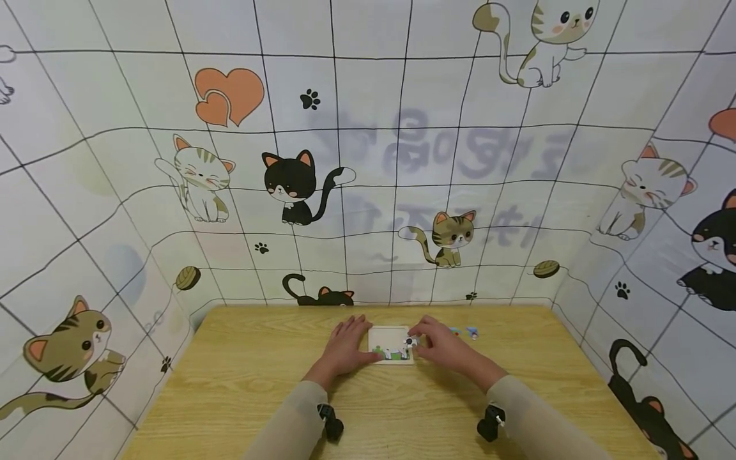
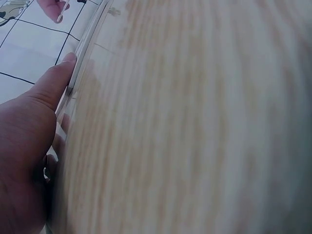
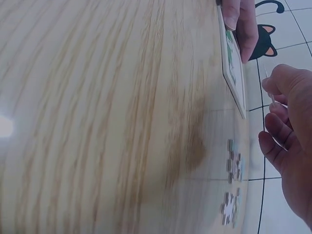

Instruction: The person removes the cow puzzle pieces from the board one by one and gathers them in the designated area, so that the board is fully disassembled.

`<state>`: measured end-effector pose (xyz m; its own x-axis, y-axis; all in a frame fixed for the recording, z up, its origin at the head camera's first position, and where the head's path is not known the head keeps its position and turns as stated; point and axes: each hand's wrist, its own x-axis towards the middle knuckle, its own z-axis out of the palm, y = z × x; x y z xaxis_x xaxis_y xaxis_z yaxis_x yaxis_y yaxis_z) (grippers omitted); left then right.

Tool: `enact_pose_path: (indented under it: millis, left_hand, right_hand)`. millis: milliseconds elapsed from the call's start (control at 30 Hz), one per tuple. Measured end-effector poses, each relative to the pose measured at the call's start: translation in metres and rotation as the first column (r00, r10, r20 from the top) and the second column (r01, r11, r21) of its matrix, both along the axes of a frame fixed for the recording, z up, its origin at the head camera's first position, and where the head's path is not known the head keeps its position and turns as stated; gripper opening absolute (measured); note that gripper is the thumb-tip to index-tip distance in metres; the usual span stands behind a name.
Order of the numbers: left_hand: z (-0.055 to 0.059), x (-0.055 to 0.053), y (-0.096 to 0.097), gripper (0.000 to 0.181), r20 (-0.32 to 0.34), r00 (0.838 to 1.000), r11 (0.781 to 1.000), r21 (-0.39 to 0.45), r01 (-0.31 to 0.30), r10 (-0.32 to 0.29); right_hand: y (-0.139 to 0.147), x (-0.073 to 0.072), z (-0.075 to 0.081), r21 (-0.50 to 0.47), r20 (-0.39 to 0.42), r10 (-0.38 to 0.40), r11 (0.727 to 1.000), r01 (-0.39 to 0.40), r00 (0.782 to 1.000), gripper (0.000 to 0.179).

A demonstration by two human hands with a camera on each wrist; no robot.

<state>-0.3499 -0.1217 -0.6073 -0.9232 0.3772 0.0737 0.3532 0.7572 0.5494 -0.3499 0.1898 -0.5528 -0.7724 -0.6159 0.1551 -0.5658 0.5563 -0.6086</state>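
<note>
A small jigsaw puzzle board (image 1: 388,337) with a pale raised rim lies on the table in the head view. Fitted pieces (image 1: 391,354) with green and white artwork run along its near side. My left hand (image 1: 347,345) rests at the board's left side, fingers stretched away from me and thumb on the near left corner. Over the right part of the board, my right hand (image 1: 441,345) pinches a puzzle piece (image 1: 410,342) with black-and-white print. In the right wrist view that piece (image 3: 269,91) is a thin edge between thumb and fingertips, apart from the board (image 3: 236,73).
Loose puzzle pieces (image 1: 473,333) lie on the table right of the board, partly behind my right hand; the right wrist view shows two groups of pieces (image 3: 235,163). The wooden table (image 1: 259,383) ends at a cat-printed, grid-lined cloth (image 1: 368,160) behind and at both sides.
</note>
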Motion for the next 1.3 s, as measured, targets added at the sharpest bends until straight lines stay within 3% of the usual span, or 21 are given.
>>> enact_pose_path:
  millis: [400, 700, 1000, 1300]
  left_hand:
    - [0.000, 0.000, 0.000, 0.092, -0.004, 1.000, 1.000, -0.006, 0.002, -0.002]
    - [-0.005, -0.003, -0.001, 0.095, -0.042, 0.999, 1.000, 0.020, 0.013, -0.012]
    - [-0.002, -0.002, 0.000, 0.094, -0.044, 0.999, 1.000, 0.024, 0.011, -0.010]
    - [-0.003, -0.002, 0.000, 0.095, -0.031, 0.999, 1.000, 0.005, 0.009, -0.009]
  right_hand:
    - [0.024, 0.002, 0.002, -0.029, -0.071, -0.058, 0.998, 0.056, 0.996, 0.031]
    - [0.041, 0.006, 0.009, -0.069, -0.013, -0.107, 0.992, 0.106, 0.994, 0.032]
    - [0.067, 0.008, 0.012, -0.074, -0.053, -0.188, 0.980, 0.184, 0.981, 0.029]
    - [0.090, 0.014, 0.008, -0.079, -0.037, -0.227, 0.972, 0.223, 0.973, 0.029]
